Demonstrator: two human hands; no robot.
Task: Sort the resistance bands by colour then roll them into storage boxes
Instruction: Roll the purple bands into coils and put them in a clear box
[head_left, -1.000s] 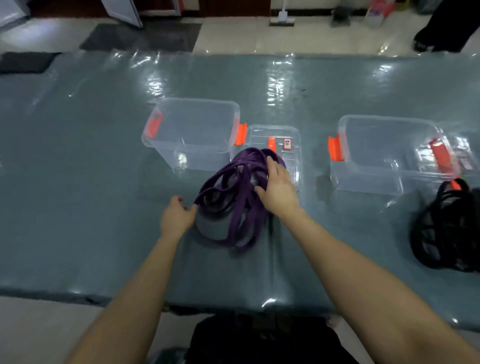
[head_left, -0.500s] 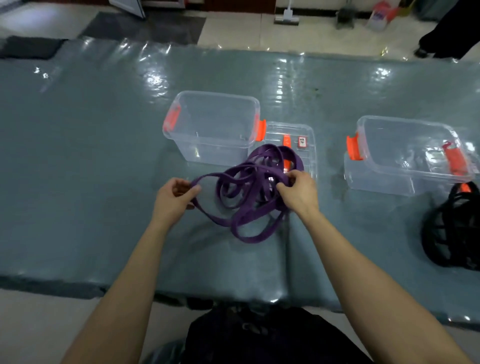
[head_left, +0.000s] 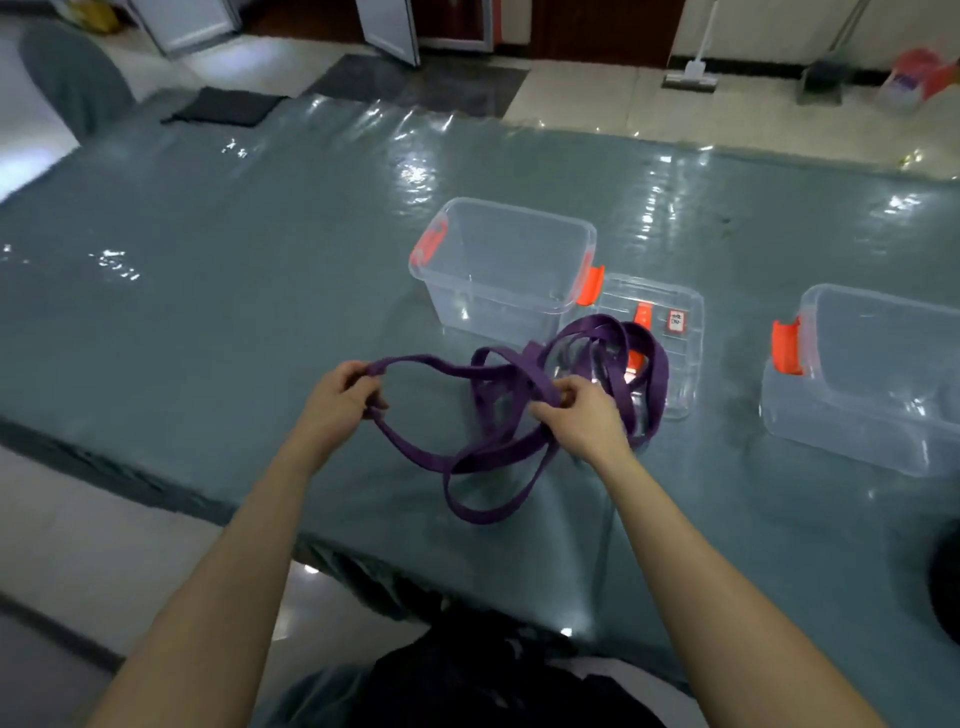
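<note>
Since half a second ago, the left hand (head_left: 340, 400) has drawn one strand out of the purple resistance bands (head_left: 519, 371) toward 9 o'clock, so the tangle is looser and more spread out. The view has also swung left, pushing the boxes toward the right.

Seen from above, two bare forearms reach over a table (head_left: 260, 291) covered in shiny grey-green sheeting. The left hand pinches the end of a purple loop between thumb and curled fingers. The right hand (head_left: 582, 421) is closed around several strands where they cross. The hands are held apart with the band stretched loosely between them. The rest of the purple bands sag onto the table in open loops, with one loop trailing toward 6 o'clock.

At 12 o'clock from the tangle, an open clear storage box (head_left: 498, 270) with orange latches stands empty. Its lid (head_left: 680, 374) lies flat at 2 o'clock, partly under the purple loops. At 3 o'clock, well apart, is a second clear box (head_left: 857, 395).

The step in hand looks like untangling the purple bands so that one comes free. Rolling has not begun. The next move probably calls for freeing that strand from the knot, then coiling it small enough to fit the near box.
</note>
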